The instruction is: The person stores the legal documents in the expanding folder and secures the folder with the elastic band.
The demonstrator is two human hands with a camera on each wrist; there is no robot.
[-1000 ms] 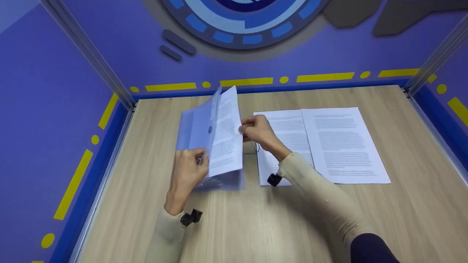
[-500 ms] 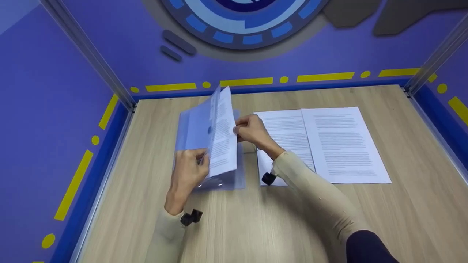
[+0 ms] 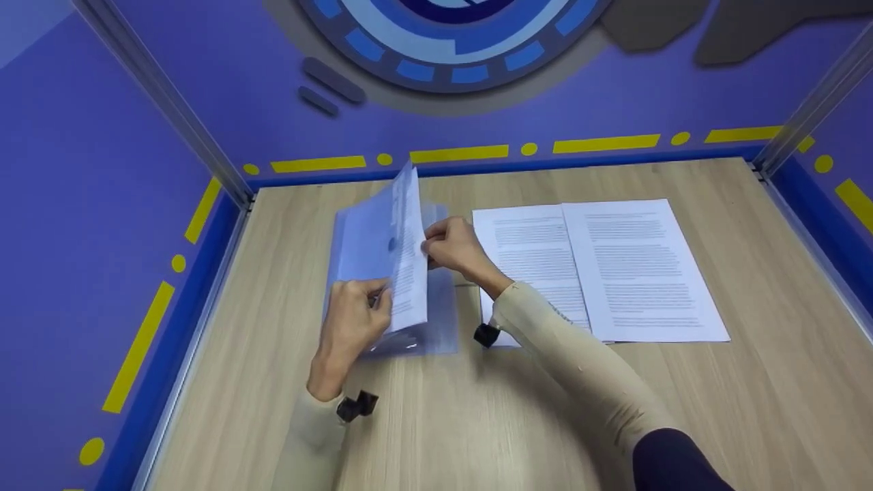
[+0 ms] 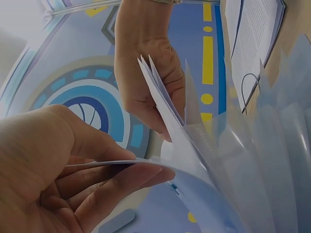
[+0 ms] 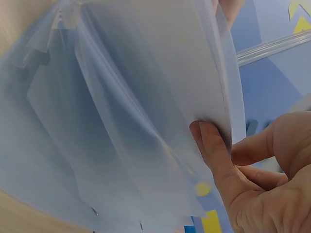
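A translucent plastic expanding folder (image 3: 365, 235) stands spread open on the left of the table, with several clear pockets (image 4: 257, 165) fanned out in the left wrist view. My left hand (image 3: 351, 320) pinches the edge of its raised plastic cover between thumb and fingers. Printed paper sheets (image 3: 412, 279) stand nearly upright against the inside of that cover. Their right edge is pinched by my right hand (image 3: 455, 247), with thumb on one face and fingers on the other in the right wrist view. How far the sheets' lower part sits inside a pocket is hidden.
Two overlapping stacks of printed paper lie flat to the right, a left stack (image 3: 528, 235) and a right stack (image 3: 641, 273). A thin dark cord loop (image 4: 251, 92) shows near them. Blue-purple walls (image 3: 225, 88) bound the wooden table (image 3: 436, 423) at the back and sides.
My right hand has moved left, swinging the free edge of the sheets toward the raised cover, so less of the print shows. The left hand has stayed put.
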